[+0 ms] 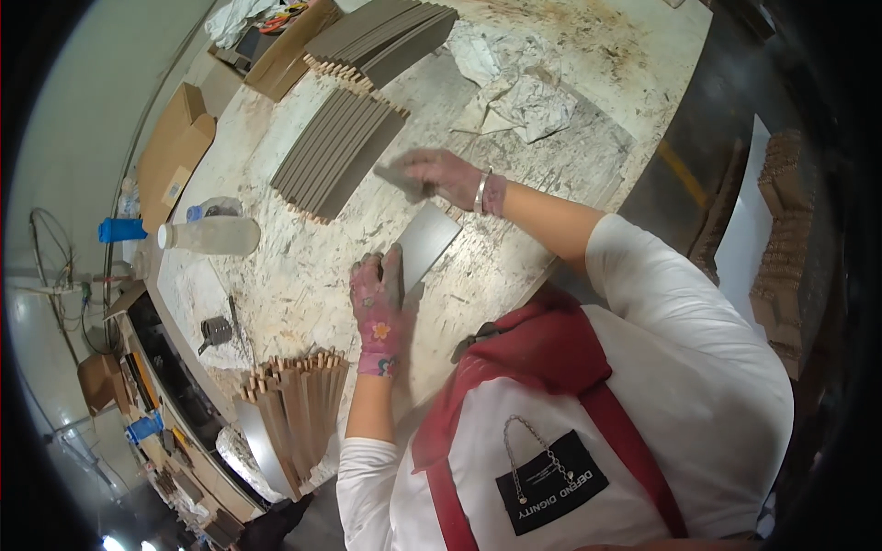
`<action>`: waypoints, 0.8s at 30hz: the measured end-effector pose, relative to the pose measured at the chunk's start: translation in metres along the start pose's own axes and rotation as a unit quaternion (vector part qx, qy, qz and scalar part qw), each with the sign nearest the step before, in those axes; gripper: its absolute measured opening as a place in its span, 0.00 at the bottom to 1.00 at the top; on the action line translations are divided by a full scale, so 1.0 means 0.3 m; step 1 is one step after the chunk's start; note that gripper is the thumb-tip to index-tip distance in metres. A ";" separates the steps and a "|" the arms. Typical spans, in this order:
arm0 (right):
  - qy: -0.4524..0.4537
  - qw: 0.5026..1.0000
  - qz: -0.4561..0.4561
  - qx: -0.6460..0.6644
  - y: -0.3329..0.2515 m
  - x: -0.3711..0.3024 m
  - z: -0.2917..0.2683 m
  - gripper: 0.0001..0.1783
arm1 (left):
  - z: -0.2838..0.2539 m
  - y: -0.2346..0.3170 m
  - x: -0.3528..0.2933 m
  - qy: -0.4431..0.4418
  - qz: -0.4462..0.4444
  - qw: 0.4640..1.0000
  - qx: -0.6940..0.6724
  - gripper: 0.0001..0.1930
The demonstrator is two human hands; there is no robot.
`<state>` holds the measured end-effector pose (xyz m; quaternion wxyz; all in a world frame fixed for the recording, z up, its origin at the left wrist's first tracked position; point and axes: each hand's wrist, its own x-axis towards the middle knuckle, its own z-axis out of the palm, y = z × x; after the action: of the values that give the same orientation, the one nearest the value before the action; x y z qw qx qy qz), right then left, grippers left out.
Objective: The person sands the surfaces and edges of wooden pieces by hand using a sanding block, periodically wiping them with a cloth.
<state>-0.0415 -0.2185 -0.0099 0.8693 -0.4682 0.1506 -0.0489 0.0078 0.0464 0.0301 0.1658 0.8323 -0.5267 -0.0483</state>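
Observation:
On the worktable [303, 289] lies a small flat grey panel [430, 241], tilted toward me. My left hand [377, 298], in a pink flowered glove with grey fingers, is closed against the panel's left edge. Beyond the panel's far edge is my right hand [446, 179], in a pink glove with a metal band at the wrist. It is blurred by motion, its fingers bent round a dark grey flat piece [401, 180] whose kind I cannot make out. Just left of it stands a row of grey-brown slats [340, 151] with wooden pegs at their ends.
A second stack of slats [386, 37] lies farther back. Crumpled white cloth [524, 101] is at the far right. A translucent bottle [211, 236] lies left, near a brush [216, 332]. More pegged slats [299, 404] stand at the near left; cardboard boxes [179, 138] line the far-left edge.

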 end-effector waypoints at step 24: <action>-0.138 0.977 0.134 0.092 0.173 -0.007 0.161 0.18 | -0.066 0.076 -0.343 0.014 -0.180 0.982 -0.050 0.35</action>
<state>-0.0314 -0.1505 -0.0275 0.9198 -0.3640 0.0852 0.1192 -0.0522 0.1339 0.0465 0.2037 0.9046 -0.3629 -0.0918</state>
